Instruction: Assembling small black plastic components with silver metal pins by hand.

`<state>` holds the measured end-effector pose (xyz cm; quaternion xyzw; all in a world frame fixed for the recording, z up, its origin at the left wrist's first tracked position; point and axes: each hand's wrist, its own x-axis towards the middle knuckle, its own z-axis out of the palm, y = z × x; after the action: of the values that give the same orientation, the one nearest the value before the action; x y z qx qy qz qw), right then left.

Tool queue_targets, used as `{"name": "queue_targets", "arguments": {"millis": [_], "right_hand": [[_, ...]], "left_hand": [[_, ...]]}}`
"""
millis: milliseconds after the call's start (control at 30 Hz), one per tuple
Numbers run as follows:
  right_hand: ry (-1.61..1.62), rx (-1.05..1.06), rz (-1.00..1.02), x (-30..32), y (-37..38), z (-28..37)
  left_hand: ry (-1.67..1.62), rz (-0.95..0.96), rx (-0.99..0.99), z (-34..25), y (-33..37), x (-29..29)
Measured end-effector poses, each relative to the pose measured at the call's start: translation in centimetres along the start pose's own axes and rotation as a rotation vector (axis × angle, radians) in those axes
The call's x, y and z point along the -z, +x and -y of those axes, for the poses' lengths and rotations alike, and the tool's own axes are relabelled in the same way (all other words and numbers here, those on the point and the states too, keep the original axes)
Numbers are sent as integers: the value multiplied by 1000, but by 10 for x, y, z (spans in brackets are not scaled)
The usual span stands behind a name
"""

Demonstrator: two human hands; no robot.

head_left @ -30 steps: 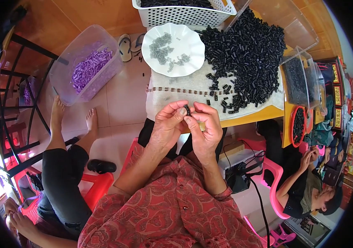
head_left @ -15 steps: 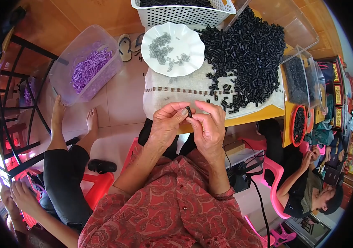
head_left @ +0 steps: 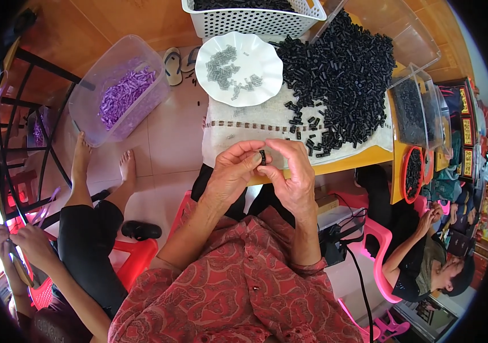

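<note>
A small black tube-shaped plastic piece (head_left: 263, 158) stands upright between the thumb and fingers of my left hand (head_left: 234, 171), just off the table's near edge. Curved around it from the other side is my right hand (head_left: 292, 174), its thumb tip close to the piece's lower end and its forefinger apart above. Whether the right thumb touches the piece I cannot tell. Beyond my hands, a white scalloped plate (head_left: 210, 46) bears small clear pieces (head_left: 221, 66). A large heap of similar black pieces (head_left: 341, 80) covers the right side of the white cloth (head_left: 227, 114).
A white perforated basket (head_left: 255, 24) of black pieces stands at the back. Clear bins (head_left: 418, 108) and a red basket (head_left: 412, 171) sit at right. At left are a translucent tub (head_left: 90, 114) with purple pieces and a co-worker's hands (head_left: 24, 243). Another person sits right.
My right forefinger and thumb have spread wider around the black piece, which stays in my left hand. The co-worker's hands at left have moved up.
</note>
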<state>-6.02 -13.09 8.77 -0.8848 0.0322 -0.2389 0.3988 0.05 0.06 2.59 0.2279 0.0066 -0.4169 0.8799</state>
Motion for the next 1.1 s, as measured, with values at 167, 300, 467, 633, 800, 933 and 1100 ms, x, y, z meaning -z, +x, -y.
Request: {"name": "queue_targets", "arguments": {"millis": [167, 300, 467, 633, 800, 933, 1100], "right_hand": [[64, -41, 41, 1, 1, 1], [89, -85, 62, 1, -1, 2], [56, -78, 13, 4, 0, -1], [73, -71, 10, 6, 2, 1], [92, -92, 12, 6, -1, 1], [69, -67, -8, 6, -3, -1], [61, -82, -1, 4, -4, -1]], "left_hand": [[-17, 5, -4, 1, 1, 1], [41, 9, 4, 1, 0, 5], [118, 104, -14, -3, 2, -3], [345, 75, 11, -8, 0, -1], [433, 63, -34, -3, -1, 8], [425, 82, -67, -1, -2, 6], [474, 26, -50, 4, -3, 16]]}}
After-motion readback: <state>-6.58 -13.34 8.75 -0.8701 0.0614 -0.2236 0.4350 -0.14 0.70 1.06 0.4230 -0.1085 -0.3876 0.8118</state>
